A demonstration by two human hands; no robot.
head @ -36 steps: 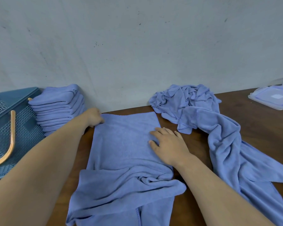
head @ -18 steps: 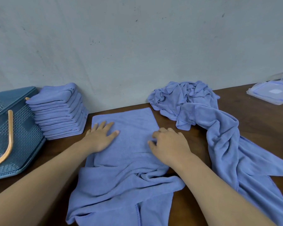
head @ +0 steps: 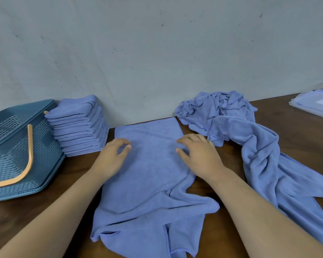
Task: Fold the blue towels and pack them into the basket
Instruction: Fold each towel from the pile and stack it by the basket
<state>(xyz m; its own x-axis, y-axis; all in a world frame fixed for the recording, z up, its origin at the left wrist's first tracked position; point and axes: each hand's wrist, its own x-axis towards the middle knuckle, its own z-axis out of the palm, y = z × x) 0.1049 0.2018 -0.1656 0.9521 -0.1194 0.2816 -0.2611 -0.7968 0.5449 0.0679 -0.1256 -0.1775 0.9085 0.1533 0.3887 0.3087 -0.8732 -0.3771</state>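
- Currently the towel [head: 151, 174] lies mid-tabletop [head: 296, 131], with its long axis running from the back edge toward the near edge. Its far end is flat and square close to the wall, and its near end is rumpled, pointing at you.
- Your left hand [head: 112, 155] rests on the towel's left side with fingers curled toward the thumb. Blur hides whether it pinches cloth, so I cannot tell.
- Your right hand [head: 198, 153] lies on the towel's right edge, fingers loosely bent and apart, pressing down and gripping nothing.
- Both hands sit level on the flat far half, so the rumpled half lies behind them, toward the near edge, and neither hand is nearer to it. You probably need to smooth along that axis, then fold end to end.
- The stack [head: 78, 127] stands at the back edge, left of the towel and just beside the basket [head: 17, 146]; your left hand is nearer it. No towels show in the basket.
- The loose pile [head: 222, 112] spreads from the back edge toward the near-right corner, by your right hand.
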